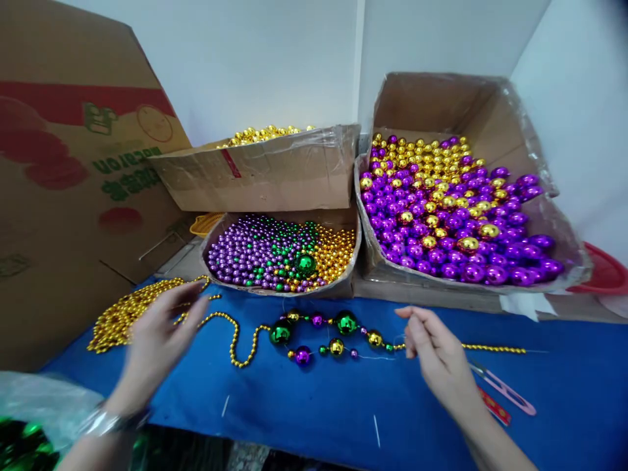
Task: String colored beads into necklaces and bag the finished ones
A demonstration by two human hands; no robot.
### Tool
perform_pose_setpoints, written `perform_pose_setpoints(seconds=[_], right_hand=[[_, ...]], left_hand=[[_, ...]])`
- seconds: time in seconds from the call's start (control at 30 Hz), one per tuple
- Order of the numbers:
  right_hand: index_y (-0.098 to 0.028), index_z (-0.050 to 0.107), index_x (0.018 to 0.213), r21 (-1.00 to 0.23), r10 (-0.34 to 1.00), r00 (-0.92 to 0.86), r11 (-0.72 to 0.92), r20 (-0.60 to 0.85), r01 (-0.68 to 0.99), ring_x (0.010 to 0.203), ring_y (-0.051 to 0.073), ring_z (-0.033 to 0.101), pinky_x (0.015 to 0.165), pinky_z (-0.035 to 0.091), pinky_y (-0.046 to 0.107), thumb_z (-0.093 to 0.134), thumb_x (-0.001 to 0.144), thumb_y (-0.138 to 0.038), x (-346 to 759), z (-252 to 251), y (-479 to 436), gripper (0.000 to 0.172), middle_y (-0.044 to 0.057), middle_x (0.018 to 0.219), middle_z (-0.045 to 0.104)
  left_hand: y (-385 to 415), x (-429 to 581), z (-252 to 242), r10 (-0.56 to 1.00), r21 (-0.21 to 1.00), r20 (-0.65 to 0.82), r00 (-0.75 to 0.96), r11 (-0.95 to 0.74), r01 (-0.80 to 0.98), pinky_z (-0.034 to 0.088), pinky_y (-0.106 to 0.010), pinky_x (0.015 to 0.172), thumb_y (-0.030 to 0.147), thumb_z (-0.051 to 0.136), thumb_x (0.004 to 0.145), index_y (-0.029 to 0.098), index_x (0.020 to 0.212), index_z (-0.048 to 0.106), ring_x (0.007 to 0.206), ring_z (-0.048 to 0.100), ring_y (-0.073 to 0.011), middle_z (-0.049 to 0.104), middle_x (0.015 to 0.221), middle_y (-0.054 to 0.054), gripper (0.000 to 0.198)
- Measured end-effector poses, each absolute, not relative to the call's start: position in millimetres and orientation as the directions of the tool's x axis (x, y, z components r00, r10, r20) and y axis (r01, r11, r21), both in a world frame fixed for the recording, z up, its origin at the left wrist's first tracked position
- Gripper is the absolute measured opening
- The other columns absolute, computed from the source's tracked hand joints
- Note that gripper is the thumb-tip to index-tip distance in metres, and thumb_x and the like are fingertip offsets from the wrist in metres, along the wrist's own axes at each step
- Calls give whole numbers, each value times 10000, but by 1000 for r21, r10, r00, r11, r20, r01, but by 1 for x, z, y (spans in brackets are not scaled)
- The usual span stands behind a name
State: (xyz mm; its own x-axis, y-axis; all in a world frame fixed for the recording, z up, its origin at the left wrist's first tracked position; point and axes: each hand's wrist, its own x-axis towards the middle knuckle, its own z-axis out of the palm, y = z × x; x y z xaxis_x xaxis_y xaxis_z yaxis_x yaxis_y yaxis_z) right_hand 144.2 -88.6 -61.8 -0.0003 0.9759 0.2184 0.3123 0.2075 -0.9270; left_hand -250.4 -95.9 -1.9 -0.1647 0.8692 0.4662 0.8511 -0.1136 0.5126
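Note:
My left hand (161, 337), blurred by motion, is over the pile of gold bead strands (115, 314), thumb and index finger apart. No held thing can be made out in it. My right hand (434, 347) is closed in a pinch at the right end of a beaded necklace (336, 347), where its string meets the fingers. The necklace lies in a loop of large and small green, gold and purple beads. A gold bead strand (235, 333) leads from its left side towards the pile. Another gold strand (493, 348) runs out right of my right hand.
Behind stand a carton of small mixed beads (279, 255), a carton of purple and gold beads (441, 216) and a carton with gold beads (275, 173). Pink-handled snips (510, 389) and a red item (495, 405) lie right. A tall carton (63, 196) stands left.

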Motion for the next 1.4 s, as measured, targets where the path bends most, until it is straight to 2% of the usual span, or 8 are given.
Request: perform_pose_setpoints(seconds=[0.13, 0.37, 0.53, 0.63, 0.73, 0.8, 1.2, 1.4], right_hand=[[-222, 558, 1127, -875, 978, -123, 204, 167, 439, 554, 127, 554, 534, 430, 223, 352, 969, -382, 127, -56, -103, 305, -24, 618, 541], [-230, 568, 1128, -845, 979, -136, 201, 152, 496, 578, 140, 568, 554, 448, 223, 347, 968, -358, 131, -73, -124, 301, -13, 640, 542], [-242, 582, 1106, -834, 961, -173, 272, 213, 480, 566, 134, 581, 550, 463, 210, 376, 959, -308, 121, -83, -124, 261, -5, 682, 599], [-238, 584, 1095, -812, 938, -198, 346, 284, 471, 667, 149, 634, 624, 498, 219, 386, 954, -269, 111, -83, -119, 245, 25, 828, 666], [-230, 580, 1090, -773, 904, -232, 427, 359, 470, 797, 167, 657, 719, 510, 241, 405, 943, -225, 103, -85, -114, 228, 40, 940, 683], [-225, 574, 1096, -751, 890, -256, 455, 377, 478, 823, 169, 661, 728, 511, 248, 412, 938, -198, 101, -87, -114, 228, 39, 943, 687], [-200, 586, 1093, -651, 846, -258, 526, 467, 547, 822, 144, 670, 754, 516, 235, 437, 920, -146, 105, -89, -118, 235, 34, 938, 697], [-196, 600, 1067, -633, 859, -279, 507, 430, 585, 752, 157, 670, 717, 515, 246, 411, 925, -159, 104, -87, -118, 240, 37, 840, 689]], left_hand=[[2, -173, -6, 928, 423, 244, 281, -362, 831, 415, -398, 914, 355, 567, 807, 177, 1126, 571, 1026, 551, -273, 578, 1147, -115, 365], [91, -134, -33, 938, 617, 91, 334, -316, 721, 434, -381, 838, 196, 793, 480, 161, 758, 638, 866, 579, -274, 609, 776, -61, 320], [48, -132, -26, 968, 825, 132, 214, -227, 518, 517, -347, 747, 466, 492, 838, 172, 1047, 536, 897, 601, -207, 616, 1003, -94, 364], [10, -124, -20, 996, 997, 29, 80, -35, 65, 549, -350, 769, 472, 376, 909, 188, 1090, 500, 922, 619, -180, 615, 1065, -90, 359], [-15, -115, -20, 978, 849, -201, 56, 202, -489, 557, -328, 807, 402, 579, 836, 195, 999, 556, 924, 634, -178, 642, 1034, -56, 265], [-24, -111, -22, 962, 767, -263, 73, 254, -590, 559, -318, 811, 371, 606, 827, 198, 984, 567, 933, 638, -181, 650, 1019, -45, 237], [-35, -101, -26, 989, 840, -136, 60, 147, -522, 529, -385, 822, 249, 616, 828, 205, 992, 575, 874, 546, -132, 554, 984, -10, 175], [-44, -99, -31, 995, 986, 95, -1, -95, -136, 478, -246, 758, 244, 715, 738, 219, 1094, 548, 865, 556, -137, 581, 993, -24, 395]])
